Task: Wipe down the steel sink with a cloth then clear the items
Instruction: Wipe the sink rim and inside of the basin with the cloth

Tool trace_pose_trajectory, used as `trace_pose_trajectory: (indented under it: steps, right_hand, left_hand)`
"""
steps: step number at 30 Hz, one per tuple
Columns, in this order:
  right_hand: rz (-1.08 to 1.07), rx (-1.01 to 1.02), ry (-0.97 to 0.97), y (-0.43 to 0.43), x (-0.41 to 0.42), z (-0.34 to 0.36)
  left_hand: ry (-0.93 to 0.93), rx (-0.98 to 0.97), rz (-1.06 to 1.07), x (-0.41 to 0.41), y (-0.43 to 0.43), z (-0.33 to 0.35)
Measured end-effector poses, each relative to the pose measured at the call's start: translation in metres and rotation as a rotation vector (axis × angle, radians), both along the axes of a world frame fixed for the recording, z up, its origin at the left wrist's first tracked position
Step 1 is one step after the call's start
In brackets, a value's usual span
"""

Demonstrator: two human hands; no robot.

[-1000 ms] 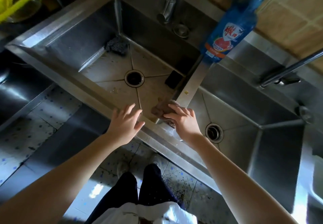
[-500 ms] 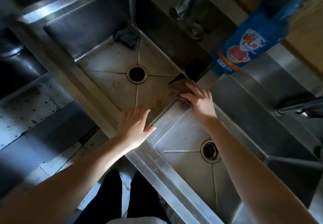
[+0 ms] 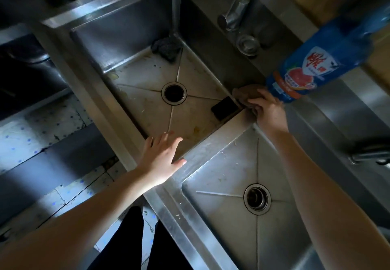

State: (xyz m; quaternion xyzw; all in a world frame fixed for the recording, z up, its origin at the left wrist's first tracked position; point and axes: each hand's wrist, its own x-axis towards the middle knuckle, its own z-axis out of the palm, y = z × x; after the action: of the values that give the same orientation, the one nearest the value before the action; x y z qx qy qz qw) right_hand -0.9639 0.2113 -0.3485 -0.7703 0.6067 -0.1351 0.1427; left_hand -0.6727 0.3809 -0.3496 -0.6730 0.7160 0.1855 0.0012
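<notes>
Your right hand (image 3: 268,111) presses the brown cloth (image 3: 247,93) on the far end of the sink divider (image 3: 223,136), fingers spread flat. Your left hand (image 3: 162,158) rests at its near end, fingers straight and apart.

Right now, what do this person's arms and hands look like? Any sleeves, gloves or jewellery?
Both are bare. The left hand and right hand wear no gloves, and no ring, watch or bracelet shows. No sleeve appears anywhere up to the frame's edge. Lower down, dark trousers are visible.
</notes>
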Motion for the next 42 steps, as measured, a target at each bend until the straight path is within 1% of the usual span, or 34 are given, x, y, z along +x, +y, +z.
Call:
trace_pose_trajectory:
  steps: [3,7,10,14,19,22,26,32,37,40,42]
  right_hand:
    - [-0.007,0.032,-0.046,0.024,0.009,0.002]
    - [0.084,0.027,-0.022,0.063,0.020,-0.001]
    - [0.131,0.046,-0.004,0.078,0.021,-0.002]
    - [0.187,-0.049,0.038,0.066,0.015,0.005]
    - [0.041,0.002,0.064,0.026,0.000,0.011]
    - [-0.031,0.042,0.001,0.000,-0.006,0.009]
    - [-0.049,0.117,-0.048,-0.013,-0.003,0.009]
    - [-0.047,0.153,-0.117,0.028,0.020,0.009]
    - [-0.046,0.139,-0.018,0.082,0.060,0.009]
    - [-0.064,0.165,-0.004,0.112,0.085,0.014]
    - [-0.080,0.181,0.000,0.128,0.100,0.016]
  left_hand:
    - [-0.007,0.014,-0.011,0.001,0.003,-0.002]
    - [0.051,0.001,-0.002,0.004,0.004,0.000]
    - [0.050,0.025,-0.006,0.009,0.002,0.002]
    - [0.052,0.038,0.012,0.012,0.002,0.003]
    - [0.051,0.017,0.010,0.013,0.003,0.000]
    - [0.044,0.016,0.010,0.014,0.005,-0.002]
    - [0.039,0.030,0.013,0.013,0.005,-0.002]
    - [-0.006,0.002,0.003,0.023,0.007,0.002]
    - [-0.129,-0.063,-0.117,0.039,0.005,0.015]
    - [-0.132,-0.097,-0.139,0.053,0.004,0.019]
    - [-0.127,-0.067,-0.129,0.063,0.001,0.019]
